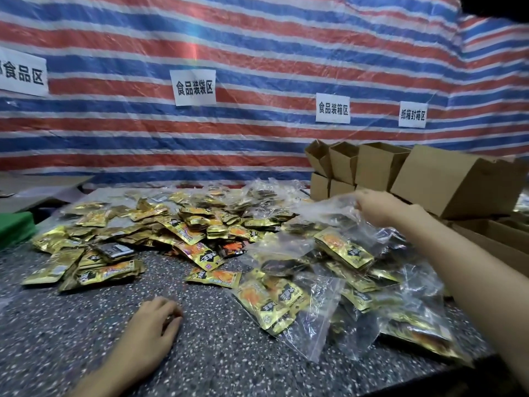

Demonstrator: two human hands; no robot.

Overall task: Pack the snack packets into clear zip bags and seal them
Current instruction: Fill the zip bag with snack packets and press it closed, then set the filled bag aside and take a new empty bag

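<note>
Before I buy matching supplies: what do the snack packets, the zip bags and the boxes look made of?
Snack packets: glossy gold metallised film, judging by mirror-like glints. Zip bag: thin clear plastic, see-through and crinkled, like the one the right hand lifts. Boxes: matte brown cardboard, probably corrugated.

Left hand [151,325] rests palm-down, fingers curled; right hand [375,207] reaches forward, fingers pinched.

A dark speckled surface [223,353] carries a loose heap of gold snack packets [183,224] across its middle. Filled clear zip bags [329,299] lie at the right, cardboard boxes [380,164] stacked behind them, a green block [14,227] at the left edge.
</note>
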